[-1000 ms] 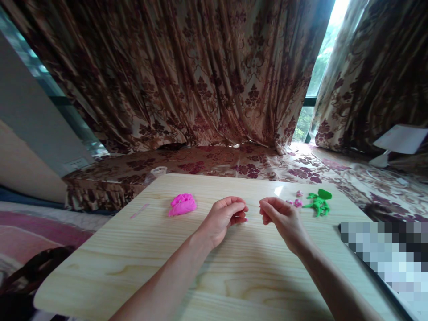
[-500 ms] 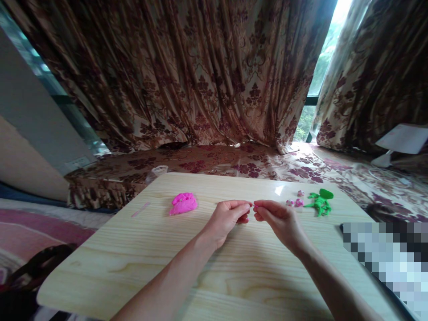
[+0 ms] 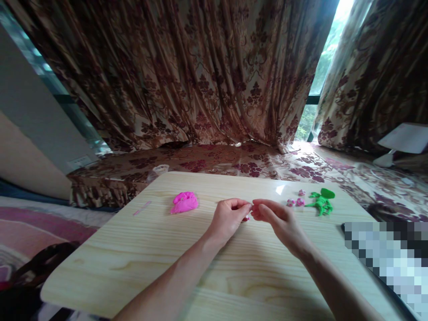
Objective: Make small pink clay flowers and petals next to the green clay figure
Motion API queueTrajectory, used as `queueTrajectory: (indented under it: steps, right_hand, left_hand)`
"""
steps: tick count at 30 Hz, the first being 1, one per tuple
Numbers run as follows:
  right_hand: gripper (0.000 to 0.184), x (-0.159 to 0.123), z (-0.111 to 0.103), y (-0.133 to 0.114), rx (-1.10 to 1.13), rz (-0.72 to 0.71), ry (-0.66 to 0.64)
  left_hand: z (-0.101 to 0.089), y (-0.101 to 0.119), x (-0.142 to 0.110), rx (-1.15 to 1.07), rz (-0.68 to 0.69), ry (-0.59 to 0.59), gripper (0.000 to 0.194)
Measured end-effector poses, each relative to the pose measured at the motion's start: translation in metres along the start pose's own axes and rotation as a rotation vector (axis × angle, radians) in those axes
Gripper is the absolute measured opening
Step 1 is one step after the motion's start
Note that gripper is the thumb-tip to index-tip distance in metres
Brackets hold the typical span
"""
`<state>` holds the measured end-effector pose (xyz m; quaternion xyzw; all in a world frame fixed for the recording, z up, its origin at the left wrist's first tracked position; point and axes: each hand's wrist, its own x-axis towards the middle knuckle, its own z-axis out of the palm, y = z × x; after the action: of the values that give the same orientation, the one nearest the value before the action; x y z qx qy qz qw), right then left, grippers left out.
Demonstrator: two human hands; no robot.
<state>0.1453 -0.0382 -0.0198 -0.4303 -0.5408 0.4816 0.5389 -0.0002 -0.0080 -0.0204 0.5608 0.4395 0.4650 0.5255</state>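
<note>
My left hand [image 3: 230, 218] is closed, its thumb and fingers bent round a small pink-and-white ball [image 3: 246, 218], of which only a bit shows under the fingers. Right at its fingertips is my right hand [image 3: 276, 216], pinched closed; whatever sits between its fingers is too small to make out. Beyond the right hand lie several balls, white with pink spots [image 3: 291, 202], beside a green clay-like figure [image 3: 323, 206] with thin strands and a leaf-shaped top. To the left, a bright pink lump of modelling clay [image 3: 184, 203] rests on the table.
The pale wooden table [image 3: 133, 263] has rounded corners. A thin pink strip [image 3: 142, 208] lies near its left edge. A clear plastic tub [image 3: 159, 171] stands behind the table, and a white lamp [image 3: 403, 138] at the far right. A dark-edged pixelated object [image 3: 384, 263] is at the right.
My hands have come closer, so the fingertips now meet. The right fingers have shifted slightly left, and a bit of the ball shows below the left fingers. The view has moved a little.
</note>
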Motion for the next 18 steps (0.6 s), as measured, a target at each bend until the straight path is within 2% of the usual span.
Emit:
queueTrajectory:
  steps: [3, 7, 9, 11, 14, 16, 18]
  right_hand:
    - [0.031, -0.0004, -0.001, -0.0026, 0.181, 0.049, -0.024]
    - [0.031, 0.0002, -0.0024, -0.0032, 0.308, 0.05, -0.018]
    - [0.033, 0.0002, -0.0022, -0.0029, 0.348, 0.058, -0.037]
    - [0.036, -0.0002, -0.0012, -0.0024, 0.392, 0.081, -0.073]
    - [0.039, -0.0008, 0.0002, -0.0017, 0.465, 0.111, -0.111]
    - [0.042, -0.0007, 0.0004, -0.0014, 0.505, 0.11, -0.12]
    - [0.044, -0.0007, 0.0001, -0.0016, 0.532, 0.098, -0.132]
  left_hand:
    - [-0.0032, -0.0013, 0.0022, -0.011, 0.002, 0.015, 0.021]
    - [-0.0052, 0.0007, 0.0026, 0.002, 0.004, 0.049, 0.022]
    - [-0.0046, 0.0028, 0.0015, 0.077, 0.078, 0.103, 0.022]
    - [-0.0034, 0.0046, -0.0001, 0.18, 0.215, 0.138, 0.02]
    - [-0.0018, 0.0052, -0.0019, 0.297, 0.388, 0.131, 0.017]
    - [-0.0017, 0.0048, -0.0019, 0.32, 0.417, 0.131, 0.016]
    - [-0.0019, 0.0045, -0.001, 0.295, 0.37, 0.147, 0.017]
